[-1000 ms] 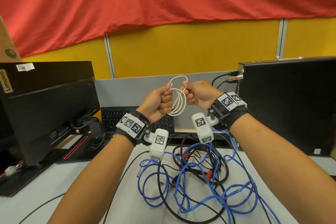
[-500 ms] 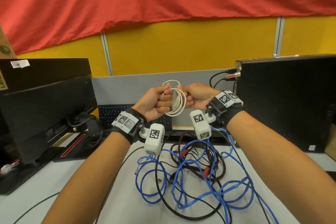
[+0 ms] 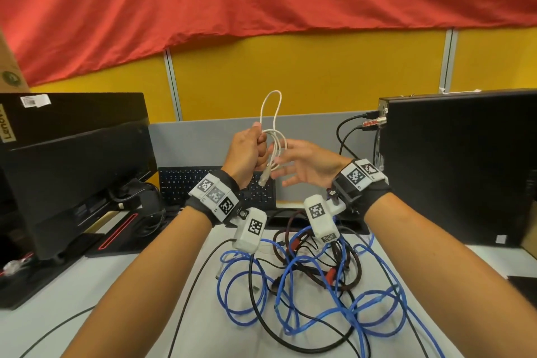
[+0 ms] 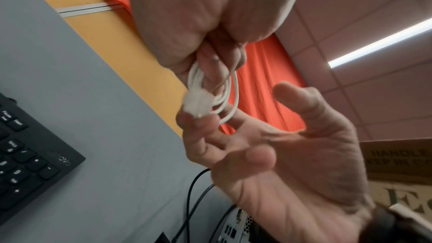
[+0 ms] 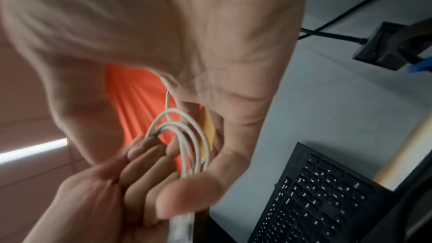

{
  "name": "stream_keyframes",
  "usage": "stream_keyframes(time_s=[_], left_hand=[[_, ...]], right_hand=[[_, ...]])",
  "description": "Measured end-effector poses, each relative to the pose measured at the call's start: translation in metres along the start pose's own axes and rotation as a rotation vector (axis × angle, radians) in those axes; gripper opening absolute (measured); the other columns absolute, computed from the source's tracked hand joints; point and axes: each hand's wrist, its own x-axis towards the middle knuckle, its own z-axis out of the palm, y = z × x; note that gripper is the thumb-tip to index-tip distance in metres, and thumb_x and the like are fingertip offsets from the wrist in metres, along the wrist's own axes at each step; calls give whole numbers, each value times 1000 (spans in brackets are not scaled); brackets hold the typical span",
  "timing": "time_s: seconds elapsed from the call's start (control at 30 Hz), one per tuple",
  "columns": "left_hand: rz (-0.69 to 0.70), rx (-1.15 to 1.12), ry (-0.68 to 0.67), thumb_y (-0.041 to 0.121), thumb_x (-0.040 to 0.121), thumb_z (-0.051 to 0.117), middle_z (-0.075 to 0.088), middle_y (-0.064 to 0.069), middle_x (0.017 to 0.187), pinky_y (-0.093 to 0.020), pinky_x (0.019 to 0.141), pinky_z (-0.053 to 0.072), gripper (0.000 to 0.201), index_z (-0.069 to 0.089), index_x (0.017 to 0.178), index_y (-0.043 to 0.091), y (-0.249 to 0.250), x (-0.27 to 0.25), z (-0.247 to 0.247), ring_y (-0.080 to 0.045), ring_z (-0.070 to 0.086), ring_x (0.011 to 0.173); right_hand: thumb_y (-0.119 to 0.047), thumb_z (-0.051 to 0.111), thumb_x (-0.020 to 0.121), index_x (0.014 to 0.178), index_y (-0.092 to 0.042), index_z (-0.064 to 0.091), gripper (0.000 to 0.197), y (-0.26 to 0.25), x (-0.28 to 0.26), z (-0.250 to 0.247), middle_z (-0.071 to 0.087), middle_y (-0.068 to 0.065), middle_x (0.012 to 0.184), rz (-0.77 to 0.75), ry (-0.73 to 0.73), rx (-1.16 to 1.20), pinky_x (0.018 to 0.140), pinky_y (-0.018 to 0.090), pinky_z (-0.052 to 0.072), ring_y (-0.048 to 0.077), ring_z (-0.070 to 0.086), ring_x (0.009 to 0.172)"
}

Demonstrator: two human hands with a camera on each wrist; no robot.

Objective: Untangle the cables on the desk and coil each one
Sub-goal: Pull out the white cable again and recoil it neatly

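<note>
My left hand [image 3: 259,151] is raised over the desk and grips a small coil of white cable [image 3: 274,148]. One loop stands up above the fist and a connector [image 3: 263,180] hangs below it. In the left wrist view the curled left fingers [image 4: 219,56] hold the white cable [image 4: 230,97]. My right hand [image 3: 286,170] is just right of the coil, fingers spread and holding nothing; whether its fingertips [image 4: 198,123] touch the connector I cannot tell. On the desk below lies a tangle of blue cable [image 3: 374,299], black cable [image 3: 258,320] and dark brown cable [image 3: 359,264].
A black keyboard [image 3: 203,186] leans on the grey partition behind the hands. A black monitor [image 3: 72,177] stands on the left and a black computer tower [image 3: 459,166] with plugged cables on the right. The white desk [image 3: 151,285] shows bare at the front left.
My right hand has let go of the white coil and opened. A loop of the cable now stands taller above my left fist, and a connector hangs free below.
</note>
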Motion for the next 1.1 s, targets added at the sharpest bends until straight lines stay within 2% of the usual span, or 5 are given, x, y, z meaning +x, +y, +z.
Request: stream_keyframes(time_s=[0.17,0.43,0.63,0.9,1.1], left_hand=[[-22,-16,4,30,110,32,30,9,43,-17,36,20,43,40,70,18,-6,-3,3,-6,23,33],[-56,-82,120,24,107,38,21,6,47,-20,41,11,43,37,65,19,-3,-1,-10,-8,16,35],[-64,-109,80,22,106,39,22,8,46,-18,38,13,41,39,65,19,-8,3,-24,-8,16,35],[30,-368,431,26,110,31,27,9,43,-19,35,16,43,40,68,19,6,28,-54,-7,19,34],[50,-439,320,32,109,34,25,9,42,-20,34,14,45,38,66,21,15,26,-76,-6,18,34]], right_hand=[[6,67,90,108,4,64,18,0,10,16,69,15,79,-20,285,-341,49,21,54,12,66,52],[3,59,97,93,0,66,9,-3,10,15,69,15,74,-27,454,-728,47,20,51,9,62,44],[-11,62,98,94,-6,78,17,-8,7,-5,72,10,91,-100,644,-983,80,35,58,20,66,80],[-15,62,99,92,-11,75,16,-2,-12,-5,73,-7,73,81,-14,-1039,53,13,47,3,57,51],[-12,59,99,91,-6,76,20,6,-13,-21,75,0,77,176,29,-1161,57,17,49,4,58,51]])
